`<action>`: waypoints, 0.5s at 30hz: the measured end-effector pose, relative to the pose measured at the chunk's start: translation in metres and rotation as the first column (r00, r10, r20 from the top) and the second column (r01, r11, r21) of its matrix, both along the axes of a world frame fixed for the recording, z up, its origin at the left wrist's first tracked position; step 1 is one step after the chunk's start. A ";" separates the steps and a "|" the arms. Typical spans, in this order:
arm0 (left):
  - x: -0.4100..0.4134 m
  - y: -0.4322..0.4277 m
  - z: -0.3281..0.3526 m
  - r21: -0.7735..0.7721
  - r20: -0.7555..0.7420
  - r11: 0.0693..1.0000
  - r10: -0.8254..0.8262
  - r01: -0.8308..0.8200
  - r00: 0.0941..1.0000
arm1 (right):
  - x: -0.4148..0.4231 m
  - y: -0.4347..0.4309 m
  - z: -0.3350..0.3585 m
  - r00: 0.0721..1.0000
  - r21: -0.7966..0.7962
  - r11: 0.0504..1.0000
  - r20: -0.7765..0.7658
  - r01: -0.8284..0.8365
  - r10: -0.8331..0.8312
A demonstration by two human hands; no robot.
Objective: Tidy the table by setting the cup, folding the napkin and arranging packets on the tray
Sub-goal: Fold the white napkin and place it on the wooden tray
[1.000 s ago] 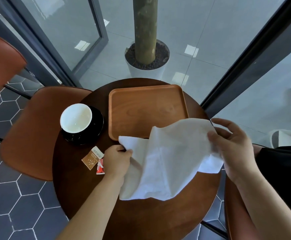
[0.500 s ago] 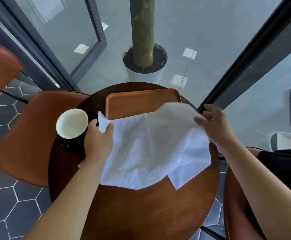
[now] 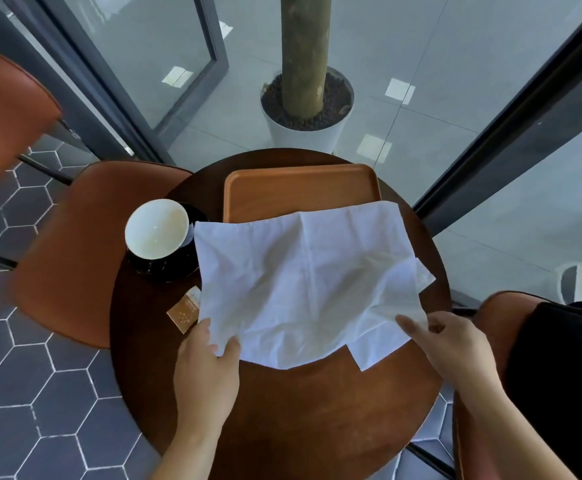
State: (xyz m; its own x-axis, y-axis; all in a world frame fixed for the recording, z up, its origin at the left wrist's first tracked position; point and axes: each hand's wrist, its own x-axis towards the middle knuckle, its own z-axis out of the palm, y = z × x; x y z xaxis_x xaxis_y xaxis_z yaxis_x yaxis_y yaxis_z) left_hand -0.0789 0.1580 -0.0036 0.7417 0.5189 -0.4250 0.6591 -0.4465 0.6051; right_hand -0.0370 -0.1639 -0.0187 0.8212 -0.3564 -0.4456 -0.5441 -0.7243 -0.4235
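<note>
A white napkin point(image 3: 303, 282) lies spread over the round dark wooden table point(image 3: 282, 410), its far edge covering the near part of the wooden tray point(image 3: 300, 188). My left hand point(image 3: 210, 372) pinches the napkin's near left corner. My right hand point(image 3: 452, 344) holds its near right edge, where a layer is turned under. A white cup point(image 3: 157, 228) stands on a black saucer point(image 3: 165, 268) left of the napkin. A brown packet point(image 3: 185, 311) lies partly under the napkin's left edge; any other packet is hidden.
An orange-brown chair point(image 3: 75, 251) stands left of the table and another point(image 3: 490, 313) at the right. Behind the glass wall point(image 3: 421, 64), a white pot point(image 3: 305, 133) holds a tree trunk. The floor has dark hexagonal tiles point(image 3: 23, 393).
The napkin was held up and shaken out; now it lies flat over the table and tray. Both hands moved from its far corners to its near corners.
</note>
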 end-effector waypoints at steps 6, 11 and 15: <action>0.000 0.015 -0.012 -0.126 -0.080 0.964 0.223 -0.232 0.971 | 0.001 0.005 0.004 0.994 0.159 0.987 0.106 -0.025 0.008; -0.001 0.021 -0.017 -0.213 -0.121 0.926 0.293 -0.313 0.948 | 0.006 0.000 0.011 0.944 0.497 0.860 0.213 0.117 -0.252; -0.004 0.023 -0.022 -0.263 -0.159 0.892 0.335 -0.367 0.929 | 0.010 0.003 0.018 0.889 0.661 0.719 0.173 0.215 -0.424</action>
